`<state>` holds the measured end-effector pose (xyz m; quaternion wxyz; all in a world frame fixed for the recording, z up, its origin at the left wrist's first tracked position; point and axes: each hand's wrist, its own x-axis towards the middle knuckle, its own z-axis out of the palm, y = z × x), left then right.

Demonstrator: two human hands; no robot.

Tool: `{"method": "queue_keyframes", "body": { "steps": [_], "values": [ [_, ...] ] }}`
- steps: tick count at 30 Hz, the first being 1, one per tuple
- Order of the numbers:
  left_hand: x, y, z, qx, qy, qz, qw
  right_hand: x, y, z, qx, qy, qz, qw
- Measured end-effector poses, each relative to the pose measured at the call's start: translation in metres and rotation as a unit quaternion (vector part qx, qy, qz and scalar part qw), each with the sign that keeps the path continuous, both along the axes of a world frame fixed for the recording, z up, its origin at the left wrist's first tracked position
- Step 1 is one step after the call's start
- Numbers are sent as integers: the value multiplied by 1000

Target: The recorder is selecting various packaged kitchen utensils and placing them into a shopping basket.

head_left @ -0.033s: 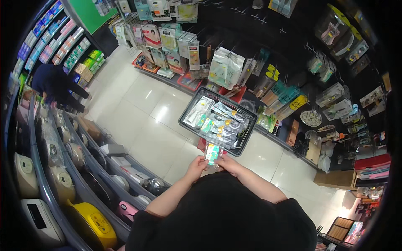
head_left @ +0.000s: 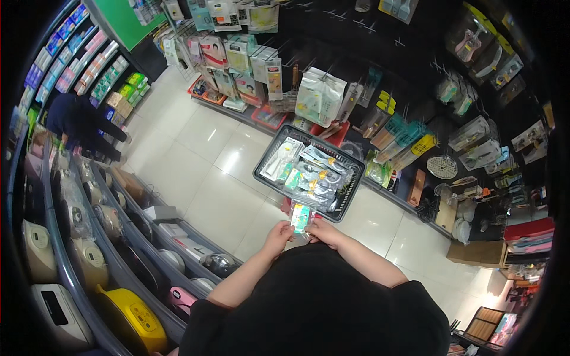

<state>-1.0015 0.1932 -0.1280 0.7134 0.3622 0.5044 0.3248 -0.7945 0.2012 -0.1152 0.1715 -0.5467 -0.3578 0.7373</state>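
My left hand (head_left: 279, 235) and my right hand (head_left: 326, 231) hold a small clear plastic packet (head_left: 301, 217) with a green, yellow and white label. Fingers of both hands pinch its near end, close in front of my black shirt. Just beyond it is a black plastic basket (head_left: 261, 176), tilted across my view. Inside lie several bagged grey items (head_left: 317, 181) with yellow-orange ties; their kind is hard to make out. White packs (head_left: 281, 159) fill the basket's left part. The packet's far end is close to the basket's near rim.
Ahead and right, a dark rack carries hanging packs (head_left: 321, 96) and kitchen tools, including a round strainer (head_left: 442, 168). Grey shelves at left hold rice cookers, one yellow (head_left: 132, 317). A person in dark clothes (head_left: 77, 121) bends at the far left. Pale floor tiles (head_left: 202, 193) lie between.
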Motion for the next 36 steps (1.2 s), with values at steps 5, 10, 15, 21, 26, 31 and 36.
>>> {"method": "queue_keyframes", "body": {
  "steps": [5, 10, 15, 21, 26, 31, 36],
  "values": [
    [23, 24, -20, -27, 53, 31, 998, 47, 24, -8, -30, 17, -10, 999],
    [40, 39, -37, -38, 131, 24, 990, 90, 47, -17, -37, 54, -21, 998],
    [42, 63, -50, -57, 195, -10, 979, 106, 50, -18, -55, 65, -89, 992],
    [80, 144, -78, -65, 193, -30, 979, 108, 41, -29, -71, 58, -170, 981],
    [36, 161, -177, 162, 386, -64, 906, 75, 44, -26, -72, 48, -266, 960],
    [0, 180, -145, 97, 336, -214, 912, 46, 36, -28, -61, 70, -360, 929],
    [-21, 204, -136, 177, 272, -255, 911, 13, 40, -22, -64, 59, -399, 913]
  ]
}}
